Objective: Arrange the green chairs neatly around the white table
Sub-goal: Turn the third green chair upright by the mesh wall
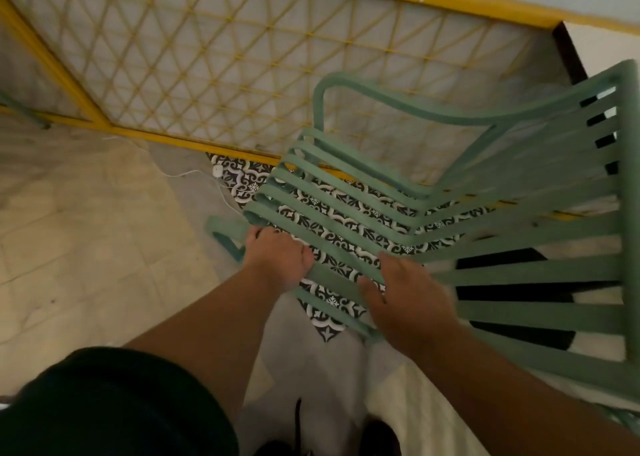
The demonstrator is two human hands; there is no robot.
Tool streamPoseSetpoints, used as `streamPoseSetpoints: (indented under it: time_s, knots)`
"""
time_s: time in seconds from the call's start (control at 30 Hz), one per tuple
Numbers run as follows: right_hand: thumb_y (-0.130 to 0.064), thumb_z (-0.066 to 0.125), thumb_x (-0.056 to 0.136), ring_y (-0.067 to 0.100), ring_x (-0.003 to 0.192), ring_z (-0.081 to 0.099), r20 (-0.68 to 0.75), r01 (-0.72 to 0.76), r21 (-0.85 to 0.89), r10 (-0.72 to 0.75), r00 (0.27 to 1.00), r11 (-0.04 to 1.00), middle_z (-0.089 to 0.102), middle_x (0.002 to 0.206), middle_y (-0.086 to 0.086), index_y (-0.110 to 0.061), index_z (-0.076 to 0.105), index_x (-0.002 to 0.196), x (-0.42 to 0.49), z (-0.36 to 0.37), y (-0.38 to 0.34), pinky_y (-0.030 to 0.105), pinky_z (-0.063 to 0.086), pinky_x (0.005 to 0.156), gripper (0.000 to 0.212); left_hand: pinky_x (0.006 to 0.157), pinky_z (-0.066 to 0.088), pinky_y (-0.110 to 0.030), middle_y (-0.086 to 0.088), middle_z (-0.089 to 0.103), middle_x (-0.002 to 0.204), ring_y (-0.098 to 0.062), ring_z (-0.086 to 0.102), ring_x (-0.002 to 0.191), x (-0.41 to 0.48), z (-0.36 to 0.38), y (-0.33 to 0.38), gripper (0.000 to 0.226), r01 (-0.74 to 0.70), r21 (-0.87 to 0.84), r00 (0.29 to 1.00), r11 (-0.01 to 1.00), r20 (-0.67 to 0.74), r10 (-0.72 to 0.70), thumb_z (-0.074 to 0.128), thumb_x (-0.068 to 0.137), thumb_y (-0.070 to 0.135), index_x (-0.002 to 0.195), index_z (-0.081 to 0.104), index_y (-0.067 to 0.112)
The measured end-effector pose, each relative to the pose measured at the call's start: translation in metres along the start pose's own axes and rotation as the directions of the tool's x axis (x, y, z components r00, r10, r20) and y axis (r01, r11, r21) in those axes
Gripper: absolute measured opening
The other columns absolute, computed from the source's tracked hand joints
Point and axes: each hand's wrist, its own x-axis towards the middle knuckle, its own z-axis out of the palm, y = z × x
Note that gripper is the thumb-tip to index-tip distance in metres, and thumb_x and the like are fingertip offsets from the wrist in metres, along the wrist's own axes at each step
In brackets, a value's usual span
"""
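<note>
Below the camera, right of centre, a green chair (433, 213) is sitting tilted, its slatted seat reaching toward the lower left and its slatted back rising toward the right edge of the view. Its slats are running along that diagonal, so the long axis is going from the left hand to the upper right. One curved armrest (398, 95) is arching over the far side.

The left hand (277, 258) is curling its fingers around the front edge of the seat, closed on a slat. The right hand (408, 299) is lying on the nearer slats with fingers loosely spread, thumb hooking over one; whether it is truly gripping is hard to tell.

Under the seat a patch of black-and-white patterned tile (329, 303) is showing through the gaps, while pale beige floor tiles (86, 230) are spreading to the left. A yellow-framed lattice panel (225, 57) is standing behind the chair, and a thin white cable (187, 173) is trailing across the floor.

The chair's paint is a dull mint green, matte and slightly scuffed.
</note>
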Motion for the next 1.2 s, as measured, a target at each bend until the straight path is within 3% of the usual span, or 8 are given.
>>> streamPoseSetpoints:
  time_s: [0.13,0.23,0.47,0.7,0.77,0.9,1.07,1.2]
  knots:
    - [-0.055,0.027,0.105,0.03,0.117,0.059,0.051,-0.021,-0.11,0.026,0.998,0.994,0.063,0.123,0.009,-0.018,0.049,0.14,0.017,0.025,-0.009,0.045,0.051,0.097,0.055,0.106,0.029,-0.053,0.003,0.053,0.076,-0.023,0.045,0.086,0.003,0.008,-0.001,0.042,-0.006,-0.027,1.0,1.0,-0.024,0.005,0.026,0.1,0.041,0.073,0.052,0.022]
    - [-0.06,0.012,0.104,0.027,0.082,0.066,0.141,-0.069,-0.254,0.107,0.984,0.965,0.062,0.08,0.003,-0.018,0.065,0.099,0.027,0.039,-0.014,0.037,0.052,0.074,0.068,0.105,0.029,-0.051,0.005,0.047,0.069,-0.022,0.046,0.084,0.002,0.013,-0.001,0.044,-0.01,-0.04,0.996,0.999,-0.087,0.007,0.026,0.1,0.041,0.07,0.05,0.021]
    - [-0.067,0.003,0.099,0.023,0.071,0.064,0.113,-0.094,-0.274,0.13,0.985,0.957,0.062,0.07,0.004,-0.017,0.064,0.079,0.041,0.052,-0.01,0.037,0.054,0.071,0.082,0.103,0.029,-0.049,0.003,0.056,0.072,-0.02,0.048,0.08,0.003,0.024,0.001,0.054,0.014,-0.035,0.988,0.999,-0.155,-0.019,0.02,0.096,0.045,0.075,0.063,0.021]
    - [-0.063,0.008,0.103,0.024,0.08,0.067,0.16,-0.062,-0.252,0.104,0.982,0.966,0.066,0.078,0.006,-0.015,0.066,0.093,0.043,0.053,-0.024,0.038,0.056,0.078,0.076,0.104,0.03,-0.05,0.006,0.054,0.072,-0.019,0.043,0.08,0.008,0.024,-0.018,0.05,-0.073,0.038,0.983,0.997,-0.167,0.078,0.019,0.092,0.046,0.077,0.062,0.025]
    - [-0.054,0.014,0.107,0.028,0.091,0.069,0.216,0.006,-0.259,0.052,0.975,0.966,0.069,0.093,0.008,-0.017,0.065,0.117,0.046,0.053,-0.039,0.041,0.057,0.084,0.064,0.101,0.031,-0.05,0.006,0.056,0.074,-0.02,0.044,0.081,0.014,0.021,-0.034,0.056,-0.115,0.08,0.982,0.99,-0.144,0.125,0.011,0.086,0.048,0.078,0.062,0.025]
    - [-0.031,0.026,0.111,0.033,0.107,0.065,0.289,0.122,-0.215,-0.057,0.956,0.969,0.062,0.114,0.013,-0.029,0.029,0.156,0.057,0.057,-0.075,0.047,0.058,0.088,0.045,0.103,0.032,-0.05,0.005,0.058,0.074,-0.02,0.047,0.084,0.034,0.012,-0.072,0.062,-0.137,0.07,0.978,0.988,-0.146,0.146,0.0,0.077,0.05,0.07,0.055,0.023]
    - [-0.028,0.026,0.11,0.035,0.114,0.061,0.312,0.132,-0.201,-0.064,0.948,0.971,0.058,0.124,0.015,-0.036,0.015,0.16,0.069,0.062,-0.092,0.047,0.054,0.087,0.052,0.105,0.029,-0.049,0.003,0.059,0.075,-0.021,0.053,0.092,0.048,0.011,-0.092,0.054,-0.122,0.106,0.983,0.987,-0.126,0.135,0.014,0.085,0.048,0.07,0.058,0.021]
    - [-0.034,0.018,0.11,0.034,0.115,0.061,0.305,0.089,-0.22,-0.018,0.952,0.972,0.06,0.124,0.015,-0.029,0.028,0.158,0.07,0.066,-0.094,0.047,0.051,0.088,0.05,0.11,0.028,-0.05,0.003,0.061,0.08,-0.022,0.052,0.097,0.043,0.007,-0.089,0.048,-0.124,0.102,0.985,0.987,-0.104,0.135,0.018,0.089,0.045,0.073,0.058,0.024]
